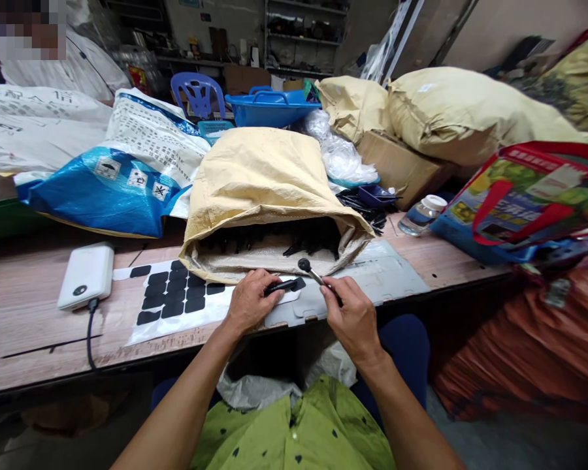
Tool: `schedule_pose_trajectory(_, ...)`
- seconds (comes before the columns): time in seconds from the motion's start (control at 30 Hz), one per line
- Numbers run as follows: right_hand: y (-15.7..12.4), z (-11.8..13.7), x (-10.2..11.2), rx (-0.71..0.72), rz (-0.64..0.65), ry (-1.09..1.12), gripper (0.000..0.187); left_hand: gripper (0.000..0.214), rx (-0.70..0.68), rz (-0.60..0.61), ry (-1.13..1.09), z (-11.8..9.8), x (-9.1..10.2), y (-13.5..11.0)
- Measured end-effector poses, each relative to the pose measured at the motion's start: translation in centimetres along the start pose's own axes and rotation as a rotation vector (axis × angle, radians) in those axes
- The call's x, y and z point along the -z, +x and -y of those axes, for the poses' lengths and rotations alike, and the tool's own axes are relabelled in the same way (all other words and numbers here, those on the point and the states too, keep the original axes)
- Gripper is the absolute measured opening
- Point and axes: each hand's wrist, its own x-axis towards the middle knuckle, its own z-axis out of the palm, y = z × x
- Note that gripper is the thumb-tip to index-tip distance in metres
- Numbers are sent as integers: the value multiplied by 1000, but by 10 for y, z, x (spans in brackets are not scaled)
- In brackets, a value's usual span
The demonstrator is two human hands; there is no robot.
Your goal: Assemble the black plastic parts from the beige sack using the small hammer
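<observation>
My left hand [253,299] is closed around a dark, slim handle-like piece [281,286] at the table's front edge. A small black patch lies at that piece's far end; whether they touch I cannot tell. My right hand [351,315] grips a thin metallic rod with a round black head [306,265], its head pointing up and left. Just beyond both hands, a yellow woven sack [264,170] lies with its mouth open towards me. Dark pieces [316,238] show inside, too shaded to name. Left of my left hand is a white sheet of black rounded-square stickers [176,294].
On the left sit a white power bank [85,275] with a cable and a blue-and-white sack [122,176]. To the right are a lidded jar [421,215], a colourful bag [524,196] and a cardboard box [396,163]. A grey sheet [387,274] lies under the sack.
</observation>
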Motion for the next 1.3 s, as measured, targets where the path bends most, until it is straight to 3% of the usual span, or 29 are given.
schedule_pose_trajectory(0.17, 15, -35, 1, -11, 40, -267, 21, 25, -18, 19, -20, 3, 0, 0)
schedule_pose_trajectory(0.3, 16, -50, -6, 7, 44, -348, 21, 27, -26, 21, -28, 5, -1, 0)
schedule_pose_trajectory(0.47, 14, -29, -7, 24, 3, -219, 26, 26, -28, 23, -17, 6, -2, 0)
schedule_pose_trajectory(0.6, 17, -4, -15, 149, 165, -4, 33, 26, -31, 16, -3, 6, -2, -1)
schedule_pose_trajectory(0.7, 20, 5, -27, 213, 232, 22, 38, 26, -38, 14, 5, 7, -2, -2)
schedule_pose_trajectory(0.9, 27, 8, -46, 310, 300, -40, 17, 31, -62, 43, 51, 10, -2, -2)
schedule_pose_trajectory(1.1, 26, 9, -57, 337, 267, -5, 24, 39, -115, 83, 107, 15, -1, 0)
schedule_pose_trajectory(1.3, 25, 9, -58, 274, 249, 118, 21, 39, -112, 72, 72, 14, -1, 1)
